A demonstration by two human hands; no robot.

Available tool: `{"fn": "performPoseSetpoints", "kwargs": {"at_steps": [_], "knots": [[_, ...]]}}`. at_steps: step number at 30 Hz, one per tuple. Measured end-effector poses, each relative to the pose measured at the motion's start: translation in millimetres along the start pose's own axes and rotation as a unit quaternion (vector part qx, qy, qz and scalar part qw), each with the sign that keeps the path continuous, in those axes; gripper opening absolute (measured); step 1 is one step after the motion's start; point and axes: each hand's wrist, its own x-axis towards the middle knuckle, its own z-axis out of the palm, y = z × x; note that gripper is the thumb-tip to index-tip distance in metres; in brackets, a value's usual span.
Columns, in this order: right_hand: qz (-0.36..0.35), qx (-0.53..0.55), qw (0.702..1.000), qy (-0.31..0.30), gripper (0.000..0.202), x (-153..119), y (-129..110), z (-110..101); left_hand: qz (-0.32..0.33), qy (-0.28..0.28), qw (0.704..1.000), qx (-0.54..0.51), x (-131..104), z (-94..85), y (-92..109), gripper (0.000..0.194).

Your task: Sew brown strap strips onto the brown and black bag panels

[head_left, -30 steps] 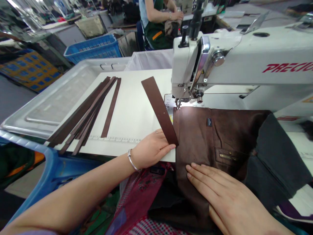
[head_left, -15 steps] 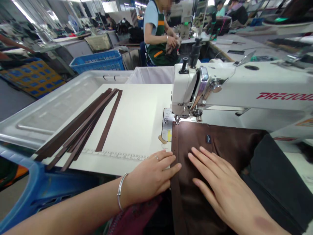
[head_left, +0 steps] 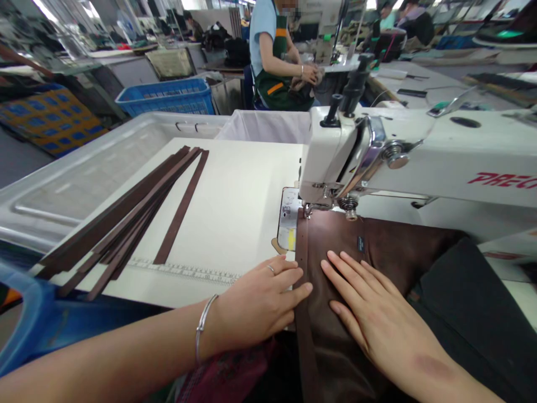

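A brown leather panel lay on the desk under the head of a white sewing machine, its far end drawn up beneath the presser foot and its near end running off the front edge of the desk toward the person. Along the panel's left edge ran a narrow brown strip, laid lengthwise and in line with the foot. The left hand rested flat at the desk's front edge, fingers stretched out and together, their tips touching the strip; it gripped nothing. The right hand lay flat on the panel just beside it, fingers spread and pressing the leather down, likewise closed around nothing. A small dark label sat on the panel beyond the right fingertips. To the right of the panel lay dark grey cloth, overlapping its edge. On the left part of the desk a bundle of long brown strips lay slanted, well apart from the hands, with a printed ruler along the front edge. Beyond the desk stood a grey tray and a blue crate, and farther back another person in a green apron worked at a separate station.
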Motion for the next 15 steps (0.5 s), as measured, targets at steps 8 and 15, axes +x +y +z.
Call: {"fn": "performPoseSetpoints", "kwargs": {"at_steps": [8,15], "knots": [[-0.010,0.004,1.000,0.000,0.057,16.2,15.6,7.7,-0.002,-0.007,1.000,0.017,11.1,-0.8,-18.3,0.037],[-0.012,0.013,1.000,-0.009,0.054,29.2,27.2,8.8,-0.001,-0.006,1.000,0.023,21.3,-1.6,-32.0,0.037]]}}
